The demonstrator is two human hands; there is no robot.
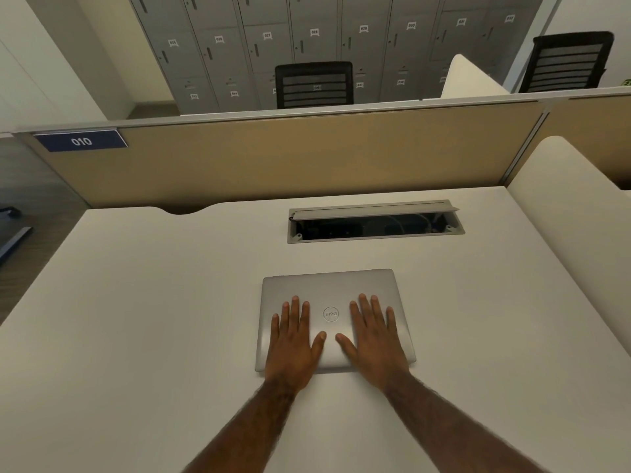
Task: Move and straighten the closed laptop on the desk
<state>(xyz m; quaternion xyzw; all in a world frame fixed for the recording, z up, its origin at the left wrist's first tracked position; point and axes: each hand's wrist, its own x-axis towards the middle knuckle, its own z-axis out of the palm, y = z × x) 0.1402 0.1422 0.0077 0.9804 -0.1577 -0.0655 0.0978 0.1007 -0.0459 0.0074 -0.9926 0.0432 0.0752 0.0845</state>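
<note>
A closed silver laptop [330, 285] with a round logo on its lid lies on the white desk [153, 302], a little right of the middle, its edges roughly parallel to the desk's back edge. My left hand [293, 339] rests flat on the left half of the lid, fingers spread. On the right half of the lid my right hand [372, 336] lies flat the same way. Both palms cover the lid's near corners; neither hand grips an edge.
An open cable box [375, 221] is sunk into the desk just behind the laptop. A tan partition [290, 155] with a blue "010" label closes the back. A white side panel [573, 206] stands at the right. Black chairs and grey lockers lie beyond.
</note>
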